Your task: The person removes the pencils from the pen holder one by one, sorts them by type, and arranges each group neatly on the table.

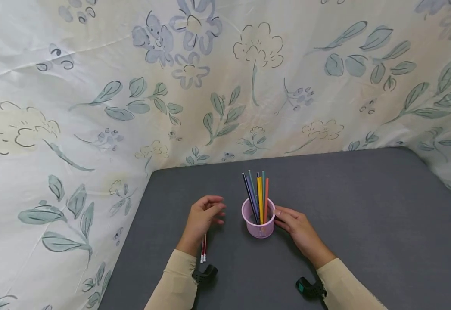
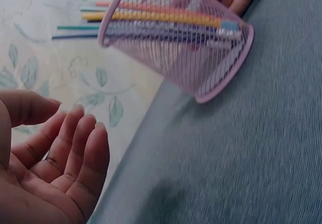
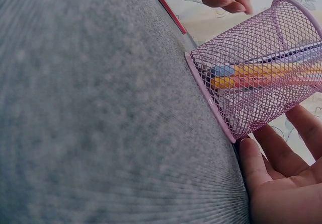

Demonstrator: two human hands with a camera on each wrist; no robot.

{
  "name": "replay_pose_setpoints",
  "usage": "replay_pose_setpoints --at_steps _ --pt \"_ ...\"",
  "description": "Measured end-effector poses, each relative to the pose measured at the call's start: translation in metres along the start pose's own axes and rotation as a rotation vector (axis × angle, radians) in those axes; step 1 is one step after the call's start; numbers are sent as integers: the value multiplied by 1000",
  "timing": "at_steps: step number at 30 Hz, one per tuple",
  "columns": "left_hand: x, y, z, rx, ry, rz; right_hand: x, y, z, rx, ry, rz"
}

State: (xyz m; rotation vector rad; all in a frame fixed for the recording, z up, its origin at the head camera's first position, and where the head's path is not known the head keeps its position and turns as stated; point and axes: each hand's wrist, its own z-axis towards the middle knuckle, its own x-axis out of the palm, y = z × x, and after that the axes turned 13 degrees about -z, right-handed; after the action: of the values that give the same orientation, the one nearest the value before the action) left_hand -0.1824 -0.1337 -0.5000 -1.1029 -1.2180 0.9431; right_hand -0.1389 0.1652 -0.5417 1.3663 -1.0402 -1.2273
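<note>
A pink mesh pencil cup (image 1: 261,232) stands upright on the dark grey table. Several pencils (image 1: 261,198) lean in it, among them yellow, orange, blue and black ones. My right hand (image 1: 296,230) is at the cup's right side, its fingers touching the mesh wall without wrapping round it. Left of the cup, my left hand (image 1: 206,215) hovers with nothing in it, its fingers loosely bent, as the left wrist view also shows. Beneath that hand lie two red pencils (image 1: 203,254) with white ends toward me; the forearm and hand partly hide them.
The grey tabletop (image 1: 349,206) stretches off to the right. Behind and to the left hangs a floral cloth (image 1: 186,112), meeting the table's back and left edges. Black wrist cameras (image 1: 310,287) sit under both wrists, close over the table.
</note>
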Motion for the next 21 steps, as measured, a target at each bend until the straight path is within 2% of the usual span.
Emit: replay_pose_setpoints --at_steps 10,21 --pt "25 -5 6 40 23 -27 -1 3 2 14 8 6" --pt "49 -13 14 53 38 13 -3 6 2 23 7 9"
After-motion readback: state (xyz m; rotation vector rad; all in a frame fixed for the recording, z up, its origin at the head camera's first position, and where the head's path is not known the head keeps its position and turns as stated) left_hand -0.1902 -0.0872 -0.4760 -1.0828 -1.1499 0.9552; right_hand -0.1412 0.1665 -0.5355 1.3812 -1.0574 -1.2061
